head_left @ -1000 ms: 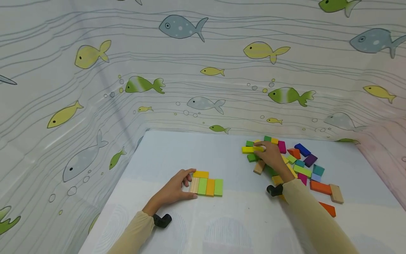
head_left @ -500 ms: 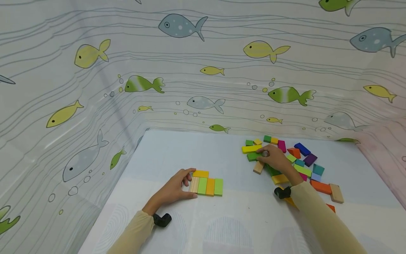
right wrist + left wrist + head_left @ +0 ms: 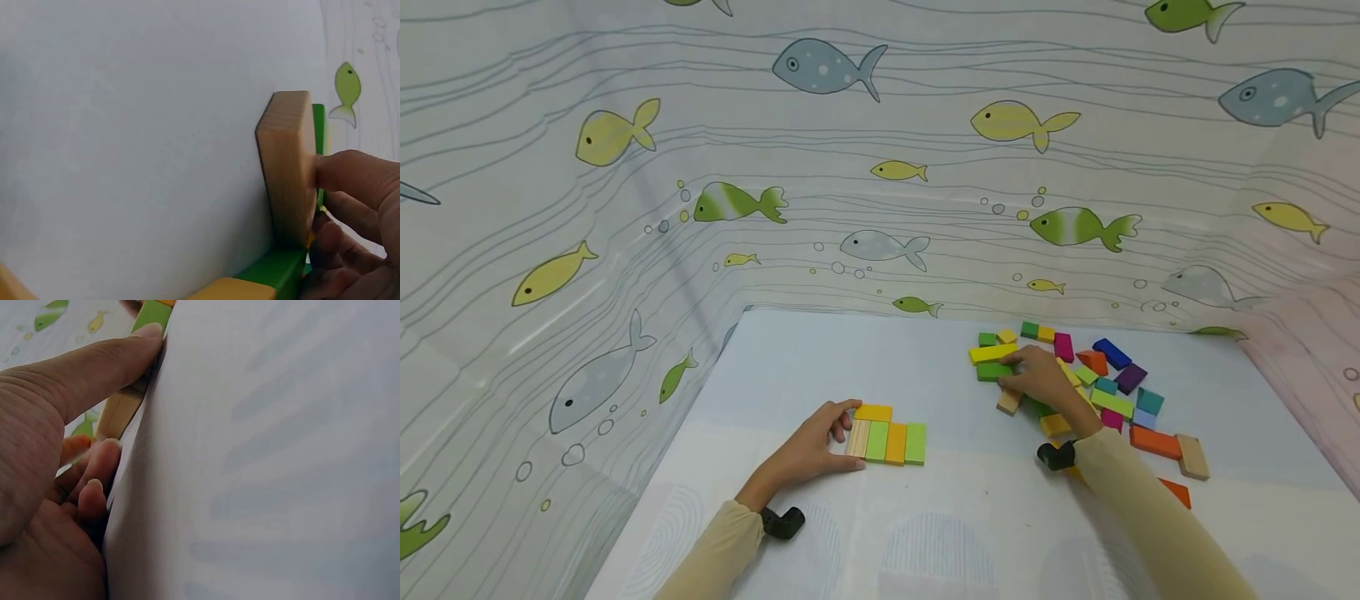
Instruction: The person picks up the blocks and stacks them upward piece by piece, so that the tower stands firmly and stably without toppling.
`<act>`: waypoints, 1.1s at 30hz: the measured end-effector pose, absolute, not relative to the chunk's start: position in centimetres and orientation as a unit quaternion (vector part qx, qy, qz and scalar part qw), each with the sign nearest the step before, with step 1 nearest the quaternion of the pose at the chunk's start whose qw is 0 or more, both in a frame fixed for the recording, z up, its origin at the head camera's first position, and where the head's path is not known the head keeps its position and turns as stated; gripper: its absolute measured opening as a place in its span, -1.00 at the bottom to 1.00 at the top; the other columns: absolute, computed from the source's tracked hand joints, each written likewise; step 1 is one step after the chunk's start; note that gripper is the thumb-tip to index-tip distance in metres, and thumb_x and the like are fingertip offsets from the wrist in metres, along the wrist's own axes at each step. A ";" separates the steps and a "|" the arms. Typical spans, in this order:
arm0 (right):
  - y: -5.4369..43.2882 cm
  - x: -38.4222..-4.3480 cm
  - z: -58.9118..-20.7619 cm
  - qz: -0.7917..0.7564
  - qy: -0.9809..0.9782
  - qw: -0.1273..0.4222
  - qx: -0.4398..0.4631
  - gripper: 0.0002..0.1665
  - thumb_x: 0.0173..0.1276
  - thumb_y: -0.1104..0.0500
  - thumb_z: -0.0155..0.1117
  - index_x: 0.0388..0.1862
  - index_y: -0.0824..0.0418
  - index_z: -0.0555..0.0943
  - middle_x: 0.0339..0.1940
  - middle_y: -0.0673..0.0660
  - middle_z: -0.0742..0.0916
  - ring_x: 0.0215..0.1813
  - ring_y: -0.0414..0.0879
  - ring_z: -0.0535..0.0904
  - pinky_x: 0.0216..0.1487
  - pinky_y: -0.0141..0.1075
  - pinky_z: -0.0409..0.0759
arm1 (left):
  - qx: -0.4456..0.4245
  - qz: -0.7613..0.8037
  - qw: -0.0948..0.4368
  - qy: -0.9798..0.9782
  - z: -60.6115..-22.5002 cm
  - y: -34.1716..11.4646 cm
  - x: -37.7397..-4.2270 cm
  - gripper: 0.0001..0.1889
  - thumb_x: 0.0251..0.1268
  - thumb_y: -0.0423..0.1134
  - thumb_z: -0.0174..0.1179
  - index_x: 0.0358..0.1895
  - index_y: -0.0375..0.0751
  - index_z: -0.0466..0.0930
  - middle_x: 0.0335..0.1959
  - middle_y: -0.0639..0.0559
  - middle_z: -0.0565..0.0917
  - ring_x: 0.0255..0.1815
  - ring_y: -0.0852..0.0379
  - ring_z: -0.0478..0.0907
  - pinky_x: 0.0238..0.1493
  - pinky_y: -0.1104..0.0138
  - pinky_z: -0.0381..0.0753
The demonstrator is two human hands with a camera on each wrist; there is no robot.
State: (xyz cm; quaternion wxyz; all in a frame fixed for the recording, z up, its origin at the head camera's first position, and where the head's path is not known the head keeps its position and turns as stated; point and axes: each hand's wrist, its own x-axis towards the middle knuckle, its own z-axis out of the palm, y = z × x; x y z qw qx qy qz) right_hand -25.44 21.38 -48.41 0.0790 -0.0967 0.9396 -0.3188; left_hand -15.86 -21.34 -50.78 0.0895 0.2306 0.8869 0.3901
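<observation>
My left hand (image 3: 808, 442) spans the left end of a flat group of blocks, index finger at a yellow-orange block (image 3: 874, 412) and thumb at the near edge. Below that block stand a plain wooden block (image 3: 857, 439), a light-green block (image 3: 877, 442), an orange block (image 3: 896, 443) and another light-green block (image 3: 915, 444), side by side. My right hand (image 3: 1037, 379) pinches a green block (image 3: 992, 372) at the left of the loose pile. A yellow block (image 3: 991, 354) lies just behind it. In the right wrist view, a plain wooden block (image 3: 287, 169) partly hides the green one.
Several loose coloured blocks spread right of my right hand, among them a blue block (image 3: 1112, 353), a purple block (image 3: 1131, 378) and an orange-red block (image 3: 1155, 442). A fish-patterned sheet (image 3: 820, 275) rises behind the white table (image 3: 805, 350).
My right hand has left the yellow block, drawn back slightly, then come to the green block, which has shifted a little left. My left hand has stayed in place.
</observation>
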 end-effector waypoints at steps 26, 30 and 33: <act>11.0 -21.4 -48.8 -0.397 0.893 0.067 -0.202 -0.63 0.22 0.04 0.62 0.00 0.08 0.79 -0.14 -0.03 0.69 -0.30 -0.11 0.49 -0.31 -0.32 0.51 | 0.233 0.395 0.097 0.883 -50.6 -21.4 -15.9 -0.03 0.09 0.05 0.59 0.54 -0.12 0.29 -0.05 0.08 0.44 -0.15 0.16 0.39 -0.06 0.31 0.37; 10.0 -21.0 -49.4 -0.394 0.891 0.066 -0.217 -0.63 0.21 0.04 0.63 -0.03 0.09 0.79 -0.18 -0.04 0.68 -0.30 -0.14 0.47 -0.28 -0.33 0.49 | 0.236 0.397 0.093 0.882 -50.5 -21.4 -15.8 -0.04 0.10 0.04 0.59 0.54 -0.13 0.29 -0.06 0.06 0.43 -0.15 0.14 0.38 -0.07 0.31 0.35; 9.6 -20.8 -49.7 -0.400 0.887 0.070 -0.217 -0.63 0.21 0.02 0.63 -0.03 0.09 0.80 -0.17 -0.06 0.69 -0.28 -0.14 0.47 -0.24 -0.31 0.48 | 0.236 0.398 0.092 0.881 -50.4 -21.3 -15.8 -0.04 0.10 0.04 0.59 0.54 -0.13 0.29 -0.06 0.04 0.43 -0.15 0.13 0.37 -0.07 0.30 0.35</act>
